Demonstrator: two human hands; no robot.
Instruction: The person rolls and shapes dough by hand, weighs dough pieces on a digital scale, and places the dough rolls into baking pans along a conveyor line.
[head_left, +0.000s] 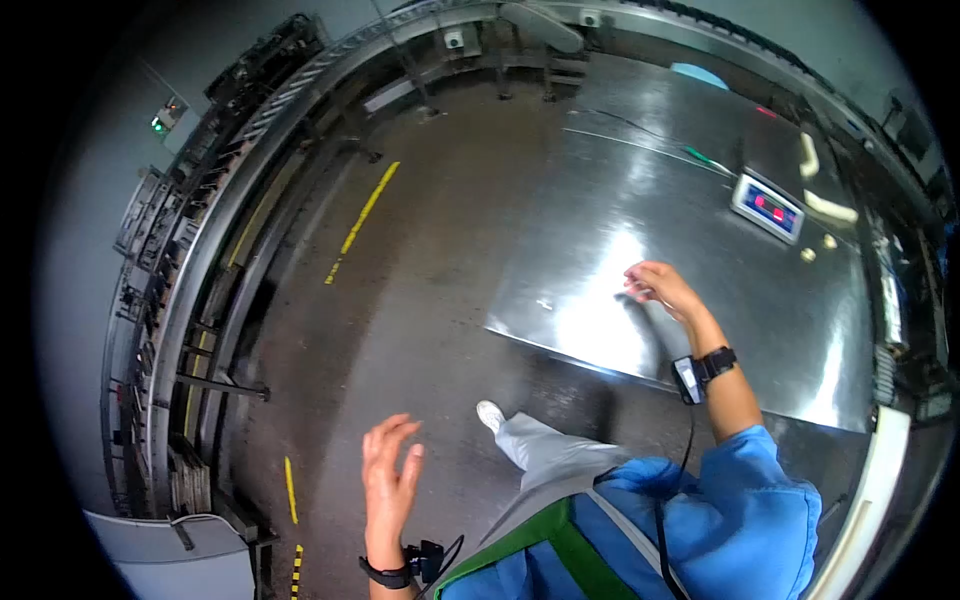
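Note:
My right hand (pixel 662 288) is over the near part of a shiny steel table (pixel 560 230). Its fingers are loosely bent and apart, and I see nothing held in them. Away from the table, my left hand (pixel 390 470) hangs above the floor with its fingers parted and holds nothing. A small white scrap (pixel 545 304) lies on the steel, left of my right hand. Farther back stands a digital scale (pixel 768 207) with a lit red display. Beside it are a long pale dough-like strip (pixel 830 207) and two small pale lumps (pixel 808 255).
A green-handled thin tool (pixel 708 160) lies left of the scale. Another pale strip (pixel 808 155) and a light blue rounded item (pixel 700 75) are farther back. A curved conveyor line (pixel 215 210) runs along the left and far sides. Yellow tape (pixel 362 222) marks the floor.

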